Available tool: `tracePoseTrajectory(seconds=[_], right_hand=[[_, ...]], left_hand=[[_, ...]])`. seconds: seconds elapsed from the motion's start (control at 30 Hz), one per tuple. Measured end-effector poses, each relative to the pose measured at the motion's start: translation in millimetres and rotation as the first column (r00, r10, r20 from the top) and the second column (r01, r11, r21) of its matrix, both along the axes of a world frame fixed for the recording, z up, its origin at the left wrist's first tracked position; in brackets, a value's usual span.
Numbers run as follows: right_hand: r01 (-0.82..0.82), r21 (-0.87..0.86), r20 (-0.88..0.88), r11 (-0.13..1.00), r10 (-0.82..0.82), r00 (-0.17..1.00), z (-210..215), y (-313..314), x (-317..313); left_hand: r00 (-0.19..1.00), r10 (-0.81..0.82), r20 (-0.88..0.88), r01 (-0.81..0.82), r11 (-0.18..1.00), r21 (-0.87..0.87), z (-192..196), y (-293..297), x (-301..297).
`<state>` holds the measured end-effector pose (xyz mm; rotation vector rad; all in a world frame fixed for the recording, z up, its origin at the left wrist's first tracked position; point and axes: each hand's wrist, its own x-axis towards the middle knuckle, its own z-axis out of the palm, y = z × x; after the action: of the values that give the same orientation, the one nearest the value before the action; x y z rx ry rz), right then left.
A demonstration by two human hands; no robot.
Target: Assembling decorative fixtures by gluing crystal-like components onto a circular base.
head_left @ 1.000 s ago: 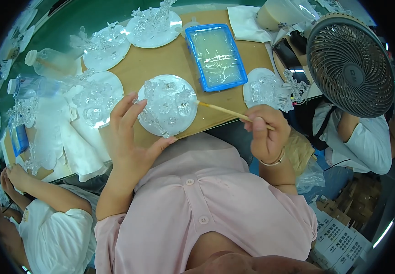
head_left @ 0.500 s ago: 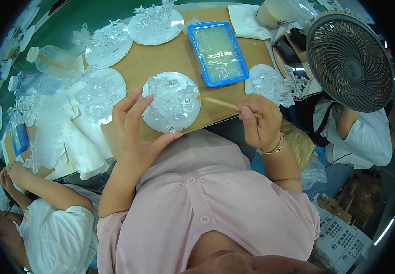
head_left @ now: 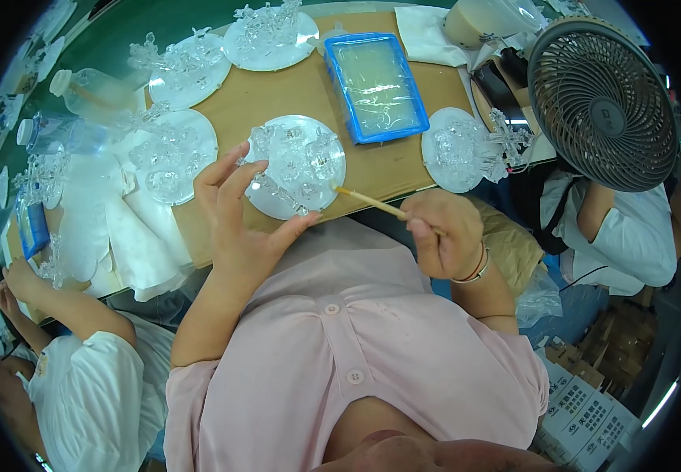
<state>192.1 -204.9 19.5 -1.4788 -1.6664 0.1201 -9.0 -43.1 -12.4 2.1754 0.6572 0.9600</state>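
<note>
Between the thumb and fingertips of my left hand (head_left: pixel 247 200) is a slim clear plastic piece (head_left: pixel 281 193), held at a slant over the near left part of a round white plate (head_left: pixel 259 206). Clear plastic parts (head_left: pixel 301 149) lie on that plate. My right hand (head_left: pixel 444 230), to the right of the plate, is closed around a thin brush (head_left: pixel 372 201) with a light wooden handle. Its yellowish tip points left, close to the plate's near right rim. Whether the tip touches anything there cannot be made out.
A blue-rimmed tray (head_left: pixel 376 88) with a clear film lies behind the plate. More plates of clear parts (head_left: pixel 173 157) stand left, behind and right (head_left: pixel 454 149). Plastic bottles (head_left: pixel 65 135) and white cloth (head_left: pixel 140 236) are at left, a fan (head_left: pixel 604 106) at right. Co-workers sit on both sides.
My right hand has come down toward me, and the brush now slants up to the left, its tip lower. The left hand keeps the clear piece, its thumb slightly higher.
</note>
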Motion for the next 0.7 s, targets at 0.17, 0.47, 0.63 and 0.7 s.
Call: tracePoseTrajectory(seconds=[0.17,0.47,0.63,0.7], right_hand=[[-0.051,0.061,0.012,0.997,0.050,0.999,-7,9,-9],[0.057,0.030,-0.099,0.998,-0.054,0.994,9,-18,9],[0.292,0.132,-0.217,0.947,-0.260,0.941,21,-15,17],[0.302,0.102,-0.169,0.948,-0.282,0.944,15,-8,27]], left_hand=[[0.998,0.000,0.063,0.001,1.000,-0.006,-4,-2,4],[0.997,0.051,0.053,-0.051,0.999,-0.006,-8,-1,6],[0.994,0.104,0.035,-0.106,0.993,0.048,-7,2,15],[0.995,0.093,0.022,-0.094,0.994,0.056,-6,2,15]])
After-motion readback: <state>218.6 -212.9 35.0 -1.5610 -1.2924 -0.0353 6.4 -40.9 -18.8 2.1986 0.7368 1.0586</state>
